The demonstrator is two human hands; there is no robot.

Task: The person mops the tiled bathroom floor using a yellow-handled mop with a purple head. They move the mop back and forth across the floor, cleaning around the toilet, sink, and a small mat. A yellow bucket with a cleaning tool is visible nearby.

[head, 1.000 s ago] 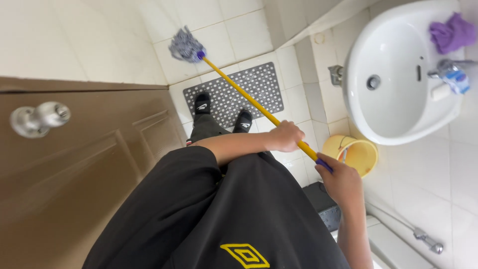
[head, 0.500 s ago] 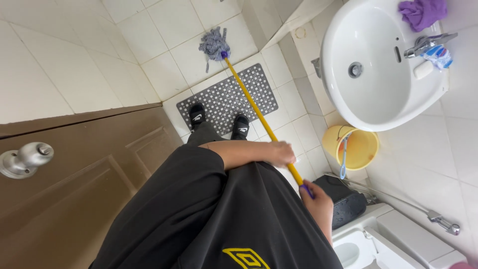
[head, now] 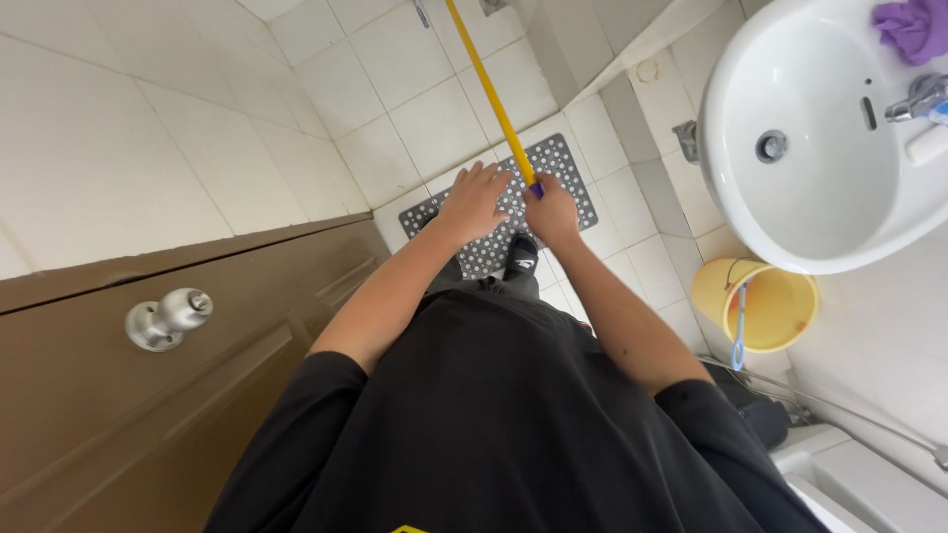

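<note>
Yellow mop handle (head: 491,97) runs diagonally from the top edge of view down over the tiled floor (head: 434,118) to its purple end cap, which sits in the right hand (head: 551,209); fingers wrapped tight around the handle's end. Mop head is out of frame. Left hand (head: 472,200) is just beside it, fingers spread loose, holding nothing, hovering over the grey perforated mat (head: 558,168). Black shoe (head: 520,255) stands on the mat's near edge. Brown door (head: 148,395) with a metal knob (head: 166,318) at left, white sink (head: 820,138) at right, yellow bucket (head: 765,306) on the floor under it
</note>
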